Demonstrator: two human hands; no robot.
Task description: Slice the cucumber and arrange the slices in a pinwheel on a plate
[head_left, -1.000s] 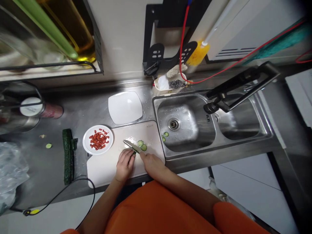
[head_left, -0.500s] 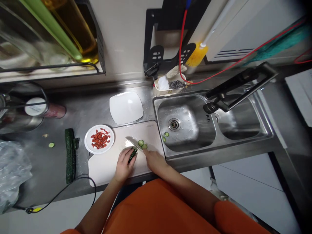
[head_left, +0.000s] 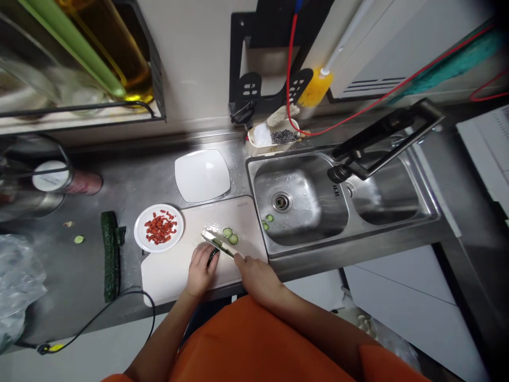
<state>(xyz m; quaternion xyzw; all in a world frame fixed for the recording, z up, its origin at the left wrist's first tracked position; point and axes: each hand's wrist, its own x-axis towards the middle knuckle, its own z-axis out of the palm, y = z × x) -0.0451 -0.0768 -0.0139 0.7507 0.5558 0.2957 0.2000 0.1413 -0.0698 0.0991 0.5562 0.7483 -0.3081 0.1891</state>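
Note:
My left hand (head_left: 202, 268) is closed around a short dark green piece of cucumber (head_left: 213, 257) on the white cutting board (head_left: 170, 276). In my right hand (head_left: 257, 273) is the handle of a knife (head_left: 218, 244), its blade pointing left and away, right against the cucumber's cut end. A strip of green shows along the blade. Several cucumber slices (head_left: 231, 238) lie on the board just beyond the knife. At the board's left corner rests a round white plate (head_left: 139, 233) with small red pieces (head_left: 160, 227) on it.
A whole cucumber (head_left: 110, 257) lies on the steel counter at left, near a cucumber end (head_left: 79, 239) and a plastic bag (head_left: 19, 281). Behind the board stands a square white plate (head_left: 202, 175). The double sink (head_left: 302, 196) with a dark faucet (head_left: 374, 143) adjoins on the right.
The knife has drawn slightly toward me, from beyond the cucumber's end to over it, and green now shows along the blade. My left hand keeps its hold. The whole view has shifted slightly.

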